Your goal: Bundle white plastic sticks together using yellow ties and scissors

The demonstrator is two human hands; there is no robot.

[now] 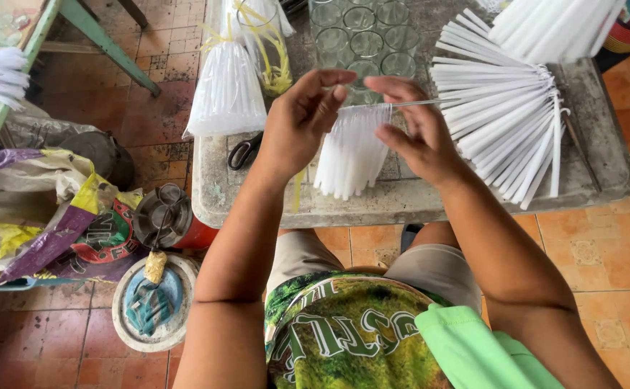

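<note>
**poster1:** Candles (351, 155), skinny white ones, hang in a tight row off a thin metal rod (408, 104) that the person holds up over the grey stone table (257, 202). They look like plain waxy sticks, all about the same length, bunched together like a curtain.

**poster2:** Which way do they run?

**poster1:** Each candle's long axis goes from the rod down toward the table's near edge, tips fanning out a bit. The rod itself lies crosswise, left to right above the table. The left hand (300, 119) is curled, thumb and fingers pinched shut on the rod's left end. The right hand (416, 126) is half closed, fingertips gripping the rod from the other side. On the table's right part lies a bigger fan of white candles (502, 122), a bagged bundle (227, 94) sits on its left, with scissors (244, 151) beside that bundle.
</note>
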